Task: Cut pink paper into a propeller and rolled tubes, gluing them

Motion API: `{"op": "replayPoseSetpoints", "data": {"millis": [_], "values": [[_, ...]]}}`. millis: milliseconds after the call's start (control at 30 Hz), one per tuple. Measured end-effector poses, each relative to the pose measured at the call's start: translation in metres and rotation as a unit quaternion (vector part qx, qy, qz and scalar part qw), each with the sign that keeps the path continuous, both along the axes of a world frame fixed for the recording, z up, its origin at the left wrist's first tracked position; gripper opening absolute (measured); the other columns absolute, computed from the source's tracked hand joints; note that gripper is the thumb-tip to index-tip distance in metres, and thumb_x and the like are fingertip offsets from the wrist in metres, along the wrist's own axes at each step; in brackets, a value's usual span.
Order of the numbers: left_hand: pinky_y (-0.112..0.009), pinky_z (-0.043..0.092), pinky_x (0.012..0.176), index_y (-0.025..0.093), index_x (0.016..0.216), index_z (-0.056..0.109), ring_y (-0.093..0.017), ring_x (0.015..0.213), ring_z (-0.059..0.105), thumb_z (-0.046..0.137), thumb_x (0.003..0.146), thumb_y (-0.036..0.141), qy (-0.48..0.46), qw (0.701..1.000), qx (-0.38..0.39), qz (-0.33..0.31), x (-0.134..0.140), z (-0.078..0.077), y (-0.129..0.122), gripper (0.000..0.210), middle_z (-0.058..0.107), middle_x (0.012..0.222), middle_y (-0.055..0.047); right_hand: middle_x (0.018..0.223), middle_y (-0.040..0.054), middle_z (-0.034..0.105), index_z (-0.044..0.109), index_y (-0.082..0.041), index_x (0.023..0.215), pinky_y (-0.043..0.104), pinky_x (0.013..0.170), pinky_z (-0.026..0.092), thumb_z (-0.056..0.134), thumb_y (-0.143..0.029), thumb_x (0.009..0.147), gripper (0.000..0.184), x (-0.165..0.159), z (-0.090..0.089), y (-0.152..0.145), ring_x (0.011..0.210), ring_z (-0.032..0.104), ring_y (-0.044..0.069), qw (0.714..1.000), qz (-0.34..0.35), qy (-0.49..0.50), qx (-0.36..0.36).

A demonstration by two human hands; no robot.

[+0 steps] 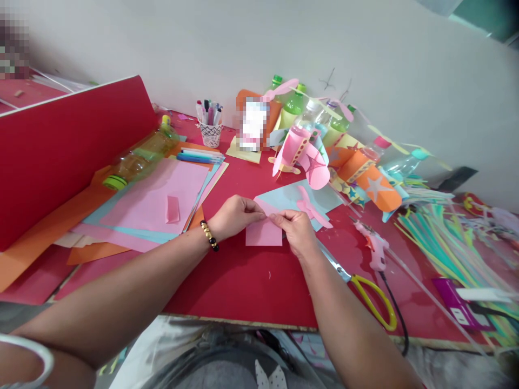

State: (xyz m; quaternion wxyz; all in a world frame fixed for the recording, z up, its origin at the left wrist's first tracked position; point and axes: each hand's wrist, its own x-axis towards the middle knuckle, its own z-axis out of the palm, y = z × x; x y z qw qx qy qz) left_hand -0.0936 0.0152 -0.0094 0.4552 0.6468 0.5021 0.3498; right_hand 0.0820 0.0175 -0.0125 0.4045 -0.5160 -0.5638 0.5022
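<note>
Pink paper (pixel 263 236) is at the centre of the frame, above or on the red counter (pixel 243 292); I cannot tell which. The left hand (pixel 232 219) has its grip pinched on the paper's upper part, and the right hand (pixel 299 233) pinches it just beside. A pink propeller shape (pixel 314 209) lies on a light blue sheet (pixel 329 195) right of centre. Yellow-handled scissors (pixel 375 302) rest at lower right, near a pink glue gun (pixel 376 249).

1 head cam, looks fwd & down, nr hands (pixel 299 233) & table (pixel 243 292).
</note>
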Motion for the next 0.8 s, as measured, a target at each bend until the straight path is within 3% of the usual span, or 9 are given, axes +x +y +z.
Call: {"op": "replayPoseSetpoints", "data": {"millis": [467, 667, 800], "values": [[-0.022, 0.041, 0.056, 0.014, 0.074, 0.068, -0.012, 0.061, 0.053, 0.057, 0.075, 0.039, 0.033, 0.999, 0.018, -0.011, 0.001, 0.002, -0.001, 0.027, 0.065, 0.067, -0.002, 0.058, -0.0012, 0.065, 0.071, -0.018, 0.065, 0.027, 0.057, 0.042, 0.072, -0.041, 0.062, 0.023, 0.001, -0.004, 0.001, 0.055, 0.054, 0.014, 1.000, 0.020, 0.015, -0.014], [-0.022, 0.041, 0.056, 0.015, 0.074, 0.069, -0.013, 0.061, 0.054, 0.059, 0.072, 0.042, 0.029, 1.000, 0.006, 0.000, 0.001, 0.002, -0.001, 0.029, 0.066, 0.067, -0.002, 0.075, 0.0020, 0.071, 0.072, -0.021, 0.077, 0.031, 0.073, 0.047, 0.074, -0.034, 0.063, 0.019, 0.003, -0.009, 0.003, 0.072, 0.062, 0.018, 0.997, 0.044, 0.065, 0.001], [-0.023, 0.042, 0.058, 0.014, 0.075, 0.070, -0.015, 0.064, 0.057, 0.061, 0.070, 0.043, 0.021, 1.000, -0.010, 0.009, 0.000, 0.002, -0.001, 0.031, 0.068, 0.069, -0.003, 0.073, 0.0019, 0.071, 0.072, -0.021, 0.074, 0.032, 0.074, 0.048, 0.073, -0.033, 0.064, 0.016, 0.003, -0.011, 0.004, 0.072, 0.062, 0.018, 0.997, 0.031, 0.064, 0.022]]}}
